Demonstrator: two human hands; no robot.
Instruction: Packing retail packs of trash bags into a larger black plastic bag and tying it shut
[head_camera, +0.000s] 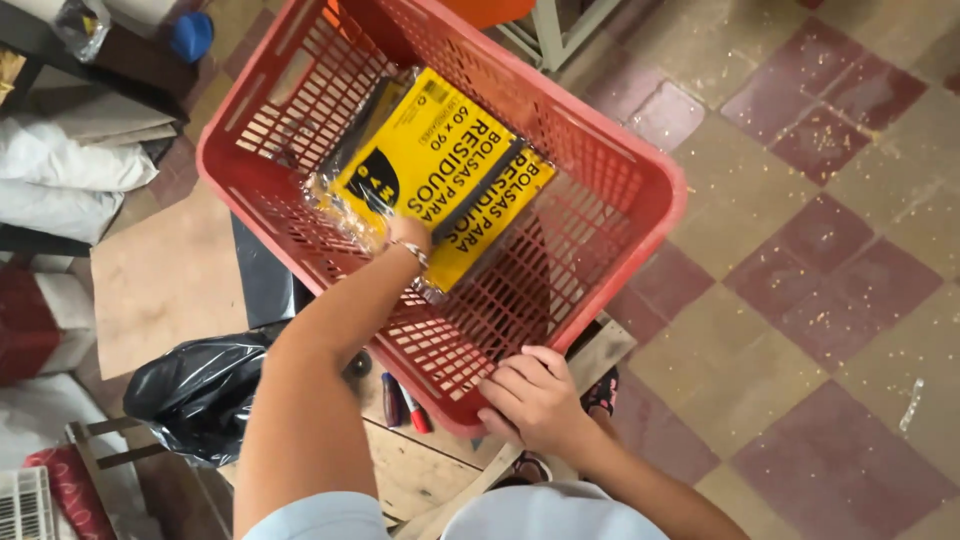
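Observation:
A red plastic crate (620, 170) with slotted walls stands in front of me. Inside it lie two yellow-and-black packs of bags (440, 165) wrapped in clear film, one overlapping the other. My left hand (408, 238) reaches down into the crate and grips the near edge of the packs; its fingers are mostly hidden under them. A bracelet sits on that wrist. My right hand (535, 400) holds the crate's near rim, fingers curled over the edge.
A black plastic bag (195, 395) lies at the lower left beside a wooden frame (430, 470) under the crate. White sacks (70, 165) are stacked at the left. Checkered maroon and beige floor tiles (800, 300) spread to the right.

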